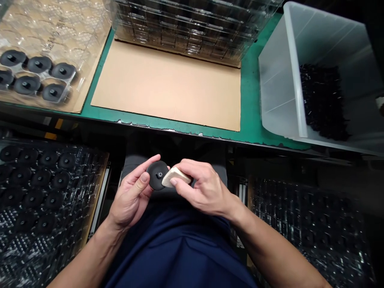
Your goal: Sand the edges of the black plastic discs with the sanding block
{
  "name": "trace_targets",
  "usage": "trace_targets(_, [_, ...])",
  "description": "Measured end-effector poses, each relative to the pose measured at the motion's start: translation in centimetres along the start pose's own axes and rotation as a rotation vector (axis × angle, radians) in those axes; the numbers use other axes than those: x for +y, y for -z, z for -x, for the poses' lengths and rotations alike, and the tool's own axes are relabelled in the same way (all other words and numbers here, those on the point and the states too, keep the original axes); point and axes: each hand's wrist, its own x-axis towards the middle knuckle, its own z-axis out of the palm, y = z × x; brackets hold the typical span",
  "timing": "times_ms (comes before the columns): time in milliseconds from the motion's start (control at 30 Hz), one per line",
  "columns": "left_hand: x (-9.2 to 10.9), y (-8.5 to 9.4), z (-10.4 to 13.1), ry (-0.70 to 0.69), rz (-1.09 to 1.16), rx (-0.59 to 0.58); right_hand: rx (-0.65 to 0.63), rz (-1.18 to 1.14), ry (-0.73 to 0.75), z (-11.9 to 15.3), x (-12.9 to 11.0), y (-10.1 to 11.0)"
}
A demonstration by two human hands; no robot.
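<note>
A round black disc (155, 181) with a small raised hub at its centre is gripped by its edge between the thumb and fingers of my left hand (132, 196). My right hand (205, 188) pinches a cream-coloured pad (174, 176), which overlaps the right side of the disc near the hub. Both hands are over my lap, in front of the table edge. The pad's underside, where it faces the disc, is hidden.
A cardboard sheet (171, 88) lies on the green table (252, 84), behind it stacked clear trays (192, 24). Clear trays with black discs stand at the back left (45, 28) and lower left (36, 176). A translucent bin (277, 76) holds black pieces; more trays (312, 216) sit lower right.
</note>
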Motion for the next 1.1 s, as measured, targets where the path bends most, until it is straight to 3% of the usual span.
trace_targets(133, [-0.1, -0.3, 0.0, 0.069, 0.016, 0.005, 0.107, 0.188, 0.009, 0.0, 0.2, -0.1])
trace_targets(267, [-0.1, -0.7, -0.2, 0.085, 0.026, 0.045, -0.025, 0.042, -0.005, 0.2, 0.1, -0.2])
trace_targets(400, [0.0, -0.9, -0.4, 0.142, 0.004, 0.010, 0.107, 0.178, -0.020, 0.4, 0.2, -0.2])
trace_targets(533, [0.0, -1.0, -0.5, 0.145, 0.018, 0.034, -0.009, 0.053, -0.056, 0.5, 0.4, -0.1])
trace_targets(700, [-0.1, -1.1, -0.4, 0.166, -0.006, 0.017, 0.127, 0.172, -0.035, 0.7, 0.6, -0.2])
trace_targets(833, [0.0, -1.3, -0.4, 0.127, 0.038, 0.070, -0.004, 0.006, -0.067, 0.9, 0.5, -0.3])
trace_targets(967, [0.2, -1.4, -0.5, 0.160, -0.008, 0.009, 0.137, 0.133, -0.036, 1.0, 0.4, -0.1])
trace_targets(1100, [0.1, -1.5, -0.3, 0.149, 0.000, 0.020, 0.046, 0.092, -0.046, 1.3, 0.3, 0.1])
